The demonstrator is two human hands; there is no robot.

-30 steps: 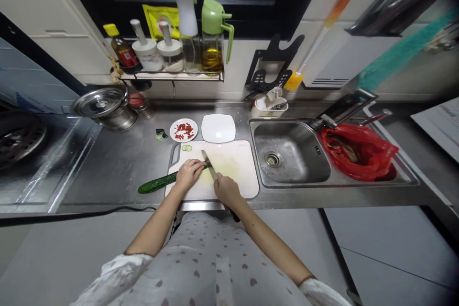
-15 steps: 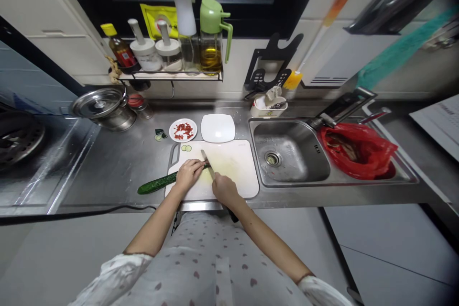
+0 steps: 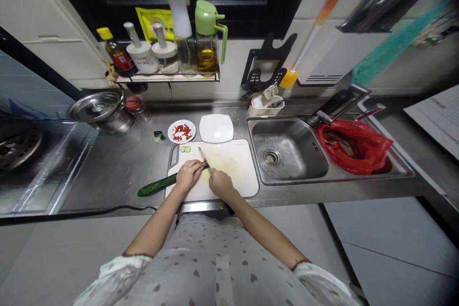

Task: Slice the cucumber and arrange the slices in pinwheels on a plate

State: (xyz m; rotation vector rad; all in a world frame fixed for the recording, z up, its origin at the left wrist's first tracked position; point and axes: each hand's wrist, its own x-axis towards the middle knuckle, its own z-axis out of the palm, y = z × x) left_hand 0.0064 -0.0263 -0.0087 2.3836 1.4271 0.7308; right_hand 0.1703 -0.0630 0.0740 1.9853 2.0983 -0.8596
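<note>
A long green cucumber (image 3: 157,185) lies across the left edge of the white cutting board (image 3: 234,162), sticking out onto the steel counter. My left hand (image 3: 188,174) is closed over the cucumber's right end, pinning it to the board. My right hand (image 3: 220,183) grips the handle of a knife (image 3: 202,157), whose blade points away from me and rests against the cucumber right beside my left fingers. Two cucumber slices (image 3: 185,149) sit at the board's far left corner.
Behind the board stand a small plate of chopped red chilli (image 3: 181,131) and a bare white square plate (image 3: 216,128). A sink (image 3: 287,155) lies to the right, with a red bag (image 3: 353,146) beyond it. A lidded pot (image 3: 98,110) sits at left, below a rack of condiment bottles (image 3: 165,52).
My right hand and the knife have shifted slightly left, closer to my left hand. The left hand and cucumber hold their place.
</note>
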